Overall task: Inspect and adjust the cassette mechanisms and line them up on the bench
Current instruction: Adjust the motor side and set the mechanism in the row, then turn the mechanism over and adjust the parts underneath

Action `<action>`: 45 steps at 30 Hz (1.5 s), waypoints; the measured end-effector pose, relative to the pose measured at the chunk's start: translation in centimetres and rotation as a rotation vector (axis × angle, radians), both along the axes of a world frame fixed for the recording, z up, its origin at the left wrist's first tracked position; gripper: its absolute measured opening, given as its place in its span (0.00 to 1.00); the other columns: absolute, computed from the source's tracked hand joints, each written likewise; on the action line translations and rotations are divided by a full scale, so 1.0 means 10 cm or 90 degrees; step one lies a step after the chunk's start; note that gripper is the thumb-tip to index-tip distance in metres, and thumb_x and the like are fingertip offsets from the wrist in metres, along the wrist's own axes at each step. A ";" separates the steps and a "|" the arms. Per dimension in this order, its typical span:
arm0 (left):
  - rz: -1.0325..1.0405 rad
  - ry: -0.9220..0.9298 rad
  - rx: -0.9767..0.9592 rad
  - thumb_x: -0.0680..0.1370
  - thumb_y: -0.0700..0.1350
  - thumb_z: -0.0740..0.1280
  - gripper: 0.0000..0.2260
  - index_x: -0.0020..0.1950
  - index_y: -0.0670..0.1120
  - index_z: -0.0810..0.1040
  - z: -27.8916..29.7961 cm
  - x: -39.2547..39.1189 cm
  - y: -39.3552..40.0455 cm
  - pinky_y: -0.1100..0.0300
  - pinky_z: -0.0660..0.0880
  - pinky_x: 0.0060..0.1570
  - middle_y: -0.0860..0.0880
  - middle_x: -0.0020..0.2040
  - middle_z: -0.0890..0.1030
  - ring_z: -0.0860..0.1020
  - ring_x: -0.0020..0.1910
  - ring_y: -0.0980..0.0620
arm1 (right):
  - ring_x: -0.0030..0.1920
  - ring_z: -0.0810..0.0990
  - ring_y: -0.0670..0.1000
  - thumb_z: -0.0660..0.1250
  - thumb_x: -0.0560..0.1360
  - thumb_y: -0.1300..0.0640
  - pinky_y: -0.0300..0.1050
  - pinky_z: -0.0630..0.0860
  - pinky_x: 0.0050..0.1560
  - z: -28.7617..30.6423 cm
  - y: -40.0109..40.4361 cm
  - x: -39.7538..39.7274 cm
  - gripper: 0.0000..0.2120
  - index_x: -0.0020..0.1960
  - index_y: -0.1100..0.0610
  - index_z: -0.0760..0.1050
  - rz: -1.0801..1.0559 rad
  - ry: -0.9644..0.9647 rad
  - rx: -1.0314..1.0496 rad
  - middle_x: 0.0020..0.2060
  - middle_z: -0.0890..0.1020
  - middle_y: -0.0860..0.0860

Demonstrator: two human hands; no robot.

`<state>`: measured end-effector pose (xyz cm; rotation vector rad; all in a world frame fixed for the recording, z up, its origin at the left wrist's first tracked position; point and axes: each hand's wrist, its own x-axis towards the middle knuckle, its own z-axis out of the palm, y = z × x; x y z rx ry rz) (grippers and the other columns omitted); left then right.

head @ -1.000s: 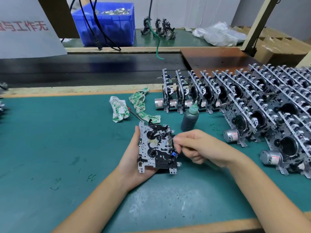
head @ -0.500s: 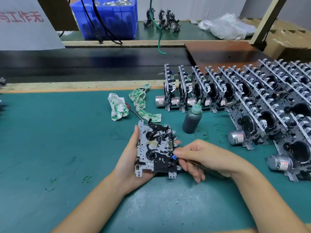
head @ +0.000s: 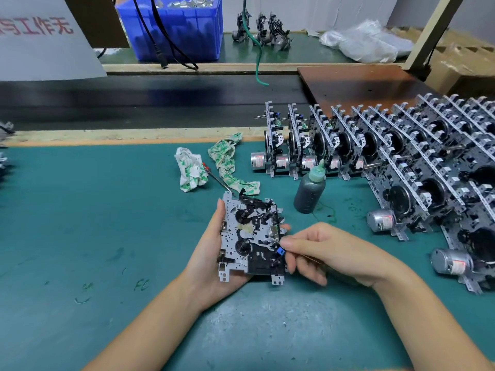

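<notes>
upper left of the frame: a grey sign [head: 40,38] carries large red chinese characters, cut off at the left edge; the readable ones are 与工作无. lower left of centre, on the green tabletop [head: 80,223], faint handwritten letters read "fc", with another scrawl to their left too faint to make out. at right, the motors [head: 381,220] have white and red labels, their print too small to read. the dark bottle [head: 309,192] shows graduation lines, no legible numbers.
</notes>
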<state>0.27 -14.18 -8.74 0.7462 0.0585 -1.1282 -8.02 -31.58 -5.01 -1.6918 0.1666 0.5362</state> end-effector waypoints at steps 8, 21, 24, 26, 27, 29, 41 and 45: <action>-0.001 0.004 0.012 0.76 0.67 0.51 0.34 0.61 0.41 0.79 0.01 0.00 0.00 0.49 0.74 0.60 0.37 0.62 0.78 0.79 0.59 0.43 | 0.17 0.62 0.44 0.60 0.78 0.48 0.33 0.60 0.20 0.04 -0.02 -0.03 0.17 0.34 0.55 0.74 0.000 0.011 -0.024 0.19 0.72 0.49; -0.001 -0.001 0.014 0.75 0.67 0.52 0.34 0.62 0.40 0.79 0.03 -0.01 0.00 0.50 0.78 0.56 0.37 0.62 0.78 0.80 0.57 0.43 | 0.19 0.66 0.44 0.60 0.79 0.49 0.36 0.63 0.22 0.04 0.06 -0.01 0.21 0.30 0.56 0.75 -0.028 0.012 -0.040 0.18 0.70 0.48; 0.001 -0.002 0.021 0.75 0.67 0.53 0.34 0.62 0.41 0.79 0.03 -0.01 0.00 0.50 0.77 0.57 0.38 0.62 0.78 0.79 0.58 0.43 | 0.17 0.66 0.44 0.59 0.79 0.48 0.37 0.62 0.22 0.04 0.06 -0.02 0.22 0.30 0.57 0.73 -0.021 0.027 -0.040 0.18 0.72 0.49; 0.004 -0.003 0.017 0.76 0.67 0.53 0.34 0.62 0.40 0.79 0.03 -0.01 0.00 0.50 0.78 0.55 0.37 0.62 0.78 0.79 0.58 0.42 | 0.16 0.63 0.44 0.58 0.79 0.48 0.41 0.58 0.25 0.04 0.07 -0.02 0.24 0.28 0.57 0.72 -0.012 0.032 -0.040 0.17 0.71 0.49; 0.004 -0.003 0.015 0.76 0.67 0.52 0.34 0.61 0.40 0.79 0.03 -0.02 0.00 0.50 0.78 0.54 0.37 0.61 0.78 0.80 0.57 0.42 | 0.16 0.61 0.44 0.57 0.79 0.48 0.44 0.57 0.28 0.04 0.07 -0.01 0.25 0.26 0.57 0.72 -0.010 0.033 -0.035 0.16 0.70 0.49; 0.007 -0.003 0.013 0.76 0.67 0.52 0.34 0.60 0.40 0.80 0.03 -0.02 -0.01 0.50 0.79 0.52 0.37 0.60 0.79 0.80 0.56 0.42 | 0.15 0.59 0.44 0.55 0.80 0.49 0.46 0.57 0.32 0.04 0.07 -0.01 0.27 0.23 0.55 0.70 -0.009 0.037 -0.027 0.14 0.68 0.48; 0.025 -0.074 0.050 0.76 0.65 0.52 0.30 0.55 0.44 0.83 0.02 -0.08 -0.06 0.56 0.81 0.45 0.40 0.56 0.82 0.82 0.53 0.45 | 0.17 0.58 0.48 0.53 0.80 0.44 0.46 0.64 0.35 0.01 0.03 -0.02 0.33 0.18 0.51 0.67 0.030 0.039 -0.145 0.12 0.65 0.48; 0.022 -0.085 0.053 0.77 0.65 0.51 0.31 0.53 0.45 0.84 0.03 -0.08 -0.07 0.55 0.81 0.46 0.39 0.55 0.82 0.82 0.53 0.45 | 0.17 0.59 0.47 0.53 0.80 0.44 0.42 0.63 0.31 0.02 0.00 -0.01 0.31 0.19 0.51 0.65 0.050 0.041 -0.154 0.12 0.65 0.48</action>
